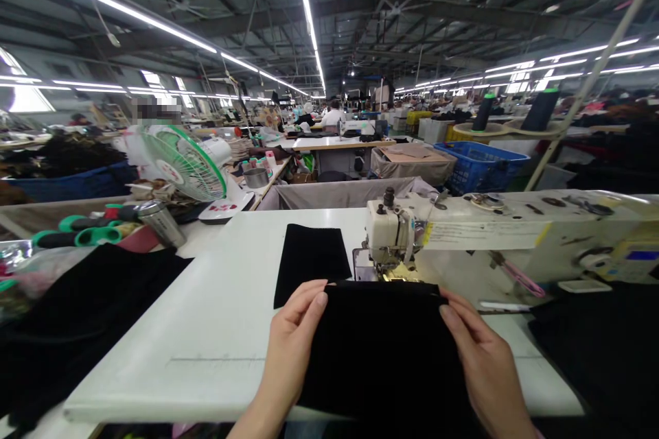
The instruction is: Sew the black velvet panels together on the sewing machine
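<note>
Bright, even light from the ceiling tube rows [154, 22] (glaring at the left edge); edges bow outward, black fabric [384, 350] shows no detail.

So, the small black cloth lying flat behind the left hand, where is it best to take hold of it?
Probably the near left corner of the small cloth, coming from the left over bare table. It lies flat; its right side sits close to the sewing machine, and the left hand is nearest.

On the white worktop [216, 329], the left hand [293, 343] and right hand [484, 357] press flat on either side of a black cloth [381, 350] whose far edge lies at the sewing machine [463, 240], beside another black piece [309, 260].
</note>
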Tool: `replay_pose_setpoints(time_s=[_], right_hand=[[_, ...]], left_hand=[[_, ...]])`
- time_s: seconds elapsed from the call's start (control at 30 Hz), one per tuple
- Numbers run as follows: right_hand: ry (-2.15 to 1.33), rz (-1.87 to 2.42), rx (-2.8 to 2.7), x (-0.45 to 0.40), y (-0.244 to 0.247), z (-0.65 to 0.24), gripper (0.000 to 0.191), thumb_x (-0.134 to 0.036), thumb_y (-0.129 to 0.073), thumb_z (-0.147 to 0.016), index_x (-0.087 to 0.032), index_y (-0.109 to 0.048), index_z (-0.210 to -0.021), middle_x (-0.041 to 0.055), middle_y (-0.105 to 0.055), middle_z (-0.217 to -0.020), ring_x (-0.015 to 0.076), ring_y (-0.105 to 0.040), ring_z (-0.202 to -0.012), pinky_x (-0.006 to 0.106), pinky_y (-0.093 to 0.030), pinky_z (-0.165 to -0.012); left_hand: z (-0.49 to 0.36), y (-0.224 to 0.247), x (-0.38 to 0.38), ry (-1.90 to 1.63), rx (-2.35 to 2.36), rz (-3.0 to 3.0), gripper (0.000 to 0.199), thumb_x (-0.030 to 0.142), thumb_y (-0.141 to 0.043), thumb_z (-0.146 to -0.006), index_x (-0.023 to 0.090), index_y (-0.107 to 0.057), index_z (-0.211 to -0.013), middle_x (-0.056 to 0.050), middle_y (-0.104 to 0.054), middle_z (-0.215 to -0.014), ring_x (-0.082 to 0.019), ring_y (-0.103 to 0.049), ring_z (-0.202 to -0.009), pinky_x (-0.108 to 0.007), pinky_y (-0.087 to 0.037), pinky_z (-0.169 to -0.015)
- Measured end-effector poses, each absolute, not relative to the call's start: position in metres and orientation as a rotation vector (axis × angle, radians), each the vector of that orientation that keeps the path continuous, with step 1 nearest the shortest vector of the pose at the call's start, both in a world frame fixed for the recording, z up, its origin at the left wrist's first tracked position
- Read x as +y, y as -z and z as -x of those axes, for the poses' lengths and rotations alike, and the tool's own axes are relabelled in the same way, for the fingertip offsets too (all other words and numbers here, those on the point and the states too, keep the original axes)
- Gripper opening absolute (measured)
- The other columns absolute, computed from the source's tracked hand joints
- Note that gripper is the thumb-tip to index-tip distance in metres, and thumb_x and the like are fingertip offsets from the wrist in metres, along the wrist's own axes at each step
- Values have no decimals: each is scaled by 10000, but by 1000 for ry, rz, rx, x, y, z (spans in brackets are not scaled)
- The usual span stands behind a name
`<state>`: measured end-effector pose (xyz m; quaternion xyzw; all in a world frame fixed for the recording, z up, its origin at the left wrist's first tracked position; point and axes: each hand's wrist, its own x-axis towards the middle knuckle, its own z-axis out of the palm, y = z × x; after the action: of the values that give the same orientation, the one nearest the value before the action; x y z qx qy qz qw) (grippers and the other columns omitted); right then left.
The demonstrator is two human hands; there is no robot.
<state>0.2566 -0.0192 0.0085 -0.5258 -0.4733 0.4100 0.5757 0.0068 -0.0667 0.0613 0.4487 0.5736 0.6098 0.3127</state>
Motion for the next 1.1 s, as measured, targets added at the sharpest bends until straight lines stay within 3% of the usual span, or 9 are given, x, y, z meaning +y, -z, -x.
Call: replay_pose_setpoints(time_s=[0.2, 0.43, 0.77, 1.0, 1.1], right_hand=[[-1188, 1102, -745, -27, -7, -257, 411, -482, -869, -616, -232, -803, -936, 44, -763, -1146, 297, -613, -1229, 348, -506, -1041], [-1283, 1078, -553, -32, -17, -258, 461, -408, -937, -515, -233, -803, -920, 18, -771, -1111, 252, -603, -1234, 224, -528, -954], [-1149, 1108, -641, -36, -17, -259, 429, -418, -933, -501, -221, -802, -859, 30, -778, -989, 241, -669, -1078, 253, -543, -903], [-1134, 991, -796, -39, -34, -250, 296, -420, -886, -637, -215, -796, -832, 45, -755, -1001, 200, -679, -927, 301, -533, -854], [-1168, 946, -761, -36, -40, -247, 313, -419, -883, -651, -214, -793, -870, 31, -752, -910, 176, -663, -854, 293, -524, -820]], left_hand=[[-10, -60, -70, -1705, 1402, -717, 371, 452, -882, -609, 191, -775, -850, -51, -765, -891, -180, -672, -832, -263, -525, -800], [-15, -68, -73, -1780, 1382, -688, 399, 442, -922, -538, 173, -761, -785, -12, -728, -760, -109, -616, -727, -173, -482, -698], [-9, -65, -72, -1828, 1400, -765, 335, 413, -902, -581, 168, -725, -726, -4, -722, -823, -90, -612, -746, -152, -480, -724], [-4, -69, -67, -1886, 1438, -627, 430, 335, -963, -389, 198, -697, -698, 33, -717, -728, -92, -648, -754, -103, -522, -726], [5, -60, -62, -1893, 1420, -658, 433, 309, -966, -384, 210, -695, -707, 47, -722, -724, -93, -669, -748, -98, -549, -732]])
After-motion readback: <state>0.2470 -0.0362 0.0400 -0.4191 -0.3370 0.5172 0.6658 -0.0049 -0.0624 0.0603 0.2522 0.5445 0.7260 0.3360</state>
